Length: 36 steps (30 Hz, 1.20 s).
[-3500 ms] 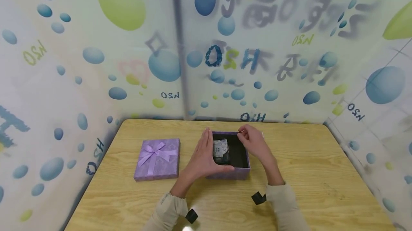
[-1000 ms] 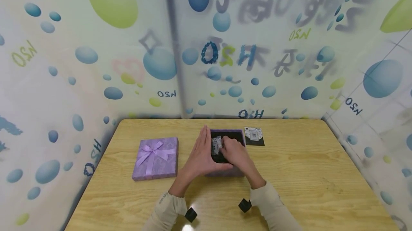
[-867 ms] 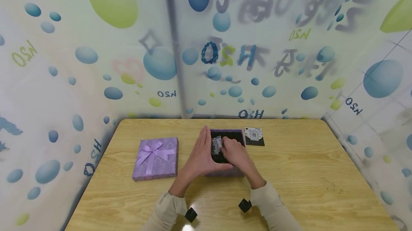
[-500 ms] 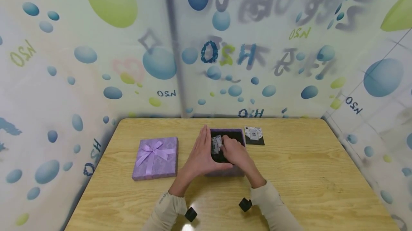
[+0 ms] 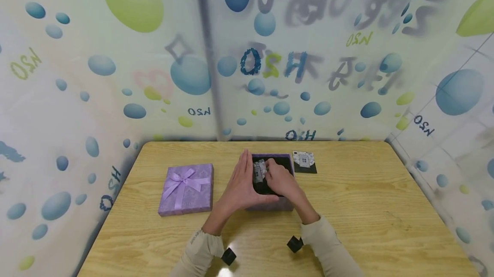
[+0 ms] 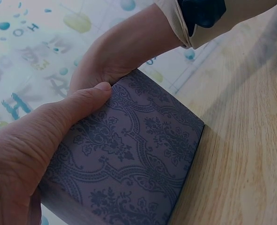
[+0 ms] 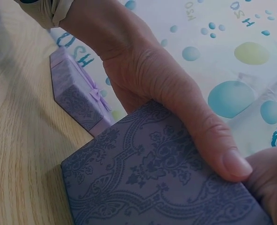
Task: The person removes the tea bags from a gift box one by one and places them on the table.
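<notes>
An uncovered purple patterned box (image 5: pixel 287 204) with a black inside stands mid-table. My left hand (image 5: pixel 241 189) lies against it, straight fingers along its left side, thumb stretched along the front rim. The left wrist view shows that thumb over the top edge of the box's patterned front wall. My right hand (image 5: pixel 283 178) reaches into the box, curled fingers pinching the right edge of a black-and-grey printed sachet (image 5: pixel 258 172), which leans at the box's left. In the right wrist view the box wall (image 7: pixel 147 164) hides these fingertips, while the thumb lies over the rim.
Left of the box lies its purple lid (image 5: pixel 202 200) with a lilac ribbon bow (image 5: pixel 187 179). A similar printed sachet (image 5: pixel 305 163) lies flat beyond the box's right rear corner. Patterned curtains (image 5: pixel 328 109) stand behind the wooden table (image 5: pixel 378 208) and at both sides.
Since the oldest frame, my right hand has gone from the rear right rim into the box and onto the sachet, which has shifted slightly. The sachet on the table has come into sight.
</notes>
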### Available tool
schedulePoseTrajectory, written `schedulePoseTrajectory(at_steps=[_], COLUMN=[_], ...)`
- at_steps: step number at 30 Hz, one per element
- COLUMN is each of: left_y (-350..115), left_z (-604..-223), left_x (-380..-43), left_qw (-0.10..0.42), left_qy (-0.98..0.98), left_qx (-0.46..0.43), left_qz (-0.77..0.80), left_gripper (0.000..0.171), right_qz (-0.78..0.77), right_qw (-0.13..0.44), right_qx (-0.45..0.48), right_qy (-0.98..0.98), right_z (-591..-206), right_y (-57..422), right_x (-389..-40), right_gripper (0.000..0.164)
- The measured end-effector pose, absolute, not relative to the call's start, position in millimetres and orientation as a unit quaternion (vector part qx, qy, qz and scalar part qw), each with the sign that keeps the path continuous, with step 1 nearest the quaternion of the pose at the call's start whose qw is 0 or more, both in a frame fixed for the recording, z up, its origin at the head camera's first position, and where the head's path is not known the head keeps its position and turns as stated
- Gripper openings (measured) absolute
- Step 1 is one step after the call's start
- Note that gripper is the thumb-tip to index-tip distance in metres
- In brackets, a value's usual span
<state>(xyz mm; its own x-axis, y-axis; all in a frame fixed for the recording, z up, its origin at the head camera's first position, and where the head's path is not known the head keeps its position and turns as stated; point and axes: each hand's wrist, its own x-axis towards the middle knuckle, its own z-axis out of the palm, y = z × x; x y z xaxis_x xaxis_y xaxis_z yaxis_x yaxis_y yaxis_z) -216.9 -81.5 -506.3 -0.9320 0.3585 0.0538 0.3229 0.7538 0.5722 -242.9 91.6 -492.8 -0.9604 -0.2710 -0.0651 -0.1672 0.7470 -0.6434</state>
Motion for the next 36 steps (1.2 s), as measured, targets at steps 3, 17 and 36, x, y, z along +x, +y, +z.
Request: schedulePoseTrajectory(at_steps=[3,17,36], left_y=[-81.1,-80.5,-81.0], left_z=[-505.2,-506.6,-506.9], left_x=[-216.3,-216.4,-216.3], left_qw=[0.025,0.026,0.028], left_qy=[0.936,0.937,0.938], left_qx=[0.184,0.186,0.184], left_qz=[0.299,0.295,0.292], left_gripper=[0.152,0.152,0.151], right_qz=[-0.342,-0.403,-0.450], right_qw=[0.074,0.061,0.056], right_qx=[-0.119,-0.138,-0.150], right_qy=[0.929,0.903,0.879], right_z=[-492.9,-494.1,-468.1], right_y=[91.1,95.9,109.2], right_x=[-243.5,-246.0,-244.5], right_gripper=[0.026,0.022,0.015])
